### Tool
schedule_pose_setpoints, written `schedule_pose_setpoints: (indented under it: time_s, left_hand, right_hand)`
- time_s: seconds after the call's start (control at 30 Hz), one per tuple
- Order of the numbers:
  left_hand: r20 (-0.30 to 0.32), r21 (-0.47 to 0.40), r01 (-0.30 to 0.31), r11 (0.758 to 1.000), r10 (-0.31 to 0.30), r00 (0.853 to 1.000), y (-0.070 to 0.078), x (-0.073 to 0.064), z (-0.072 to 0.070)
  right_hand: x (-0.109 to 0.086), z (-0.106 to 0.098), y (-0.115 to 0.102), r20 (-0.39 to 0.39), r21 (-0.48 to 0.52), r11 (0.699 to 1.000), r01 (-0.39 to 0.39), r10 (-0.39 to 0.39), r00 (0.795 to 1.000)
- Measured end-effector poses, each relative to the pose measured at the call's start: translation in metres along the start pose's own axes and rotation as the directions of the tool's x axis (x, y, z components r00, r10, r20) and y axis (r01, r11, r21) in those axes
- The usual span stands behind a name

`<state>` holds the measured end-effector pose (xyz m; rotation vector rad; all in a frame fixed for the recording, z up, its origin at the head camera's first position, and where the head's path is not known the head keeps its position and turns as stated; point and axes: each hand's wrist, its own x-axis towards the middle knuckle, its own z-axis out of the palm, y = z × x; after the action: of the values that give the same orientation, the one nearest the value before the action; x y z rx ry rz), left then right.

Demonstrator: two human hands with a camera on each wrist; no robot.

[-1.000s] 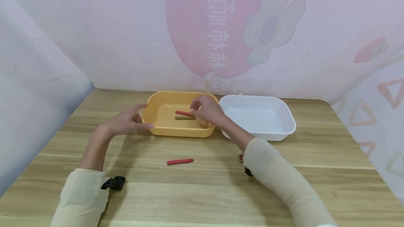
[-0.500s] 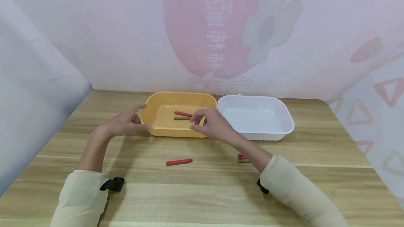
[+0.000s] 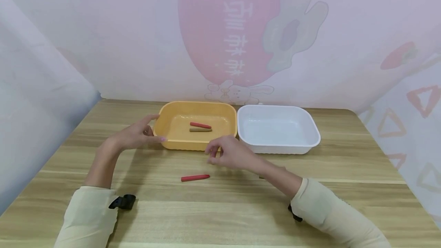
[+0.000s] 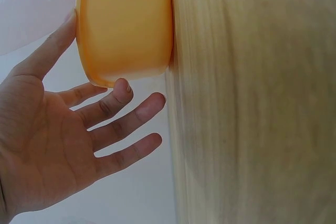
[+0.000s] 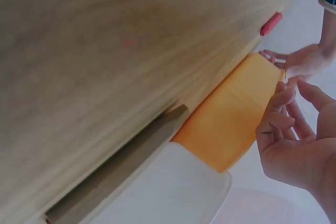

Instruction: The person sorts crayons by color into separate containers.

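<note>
In the head view my left hand (image 3: 132, 133) touches the left end of a yellow plastic bin (image 3: 187, 145). Its thumb and index finger rest against the bin's rim, while the other fingers are spread, as the left wrist view shows. My right hand (image 3: 234, 154) hovers just in front of the yellow bin with fingers loosely bent and nothing between them. Inside that bin lie a red crayon (image 3: 200, 125) and a brown crayon (image 3: 200, 130). Another red crayon (image 3: 195, 178) lies on the table, nearer than the right hand.
A white bin (image 3: 279, 149) stands to the right of the yellow one, close against it. The right forearm mostly covers a few crayons on the table; one brown crayon (image 5: 121, 166) shows large in the right wrist view. A printed cloth (image 3: 138, 49) hangs behind the table (image 3: 155, 221).
My right hand has come out of the yellow bin and moved toward me, leaving both crayons inside in view. The left hand stays at the bin's left end.
</note>
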<state>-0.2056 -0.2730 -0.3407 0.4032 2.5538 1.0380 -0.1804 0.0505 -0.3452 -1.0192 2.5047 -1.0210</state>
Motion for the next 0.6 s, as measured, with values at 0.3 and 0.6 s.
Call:
schedule_pose_setpoints:
  time_s: [0.3, 0.6]
  left_hand:
    - [0.01, -0.015, -0.022, 1.0, 0.022, 1.0, 0.0001, 0.0007, -0.0008]
    - [0.004, -0.009, -0.007, 1.0, 0.007, 1.0, -0.0003, 0.0, -0.0012]
  right_hand:
    - [-0.0015, 0.0099, -0.0027, 0.131, -0.071, 0.997, -0.022, 0.031, 0.991]
    - [0.0, 0.0097, -0.0041, 0.152, -0.129, 0.991, -0.037, 0.057, 0.987]
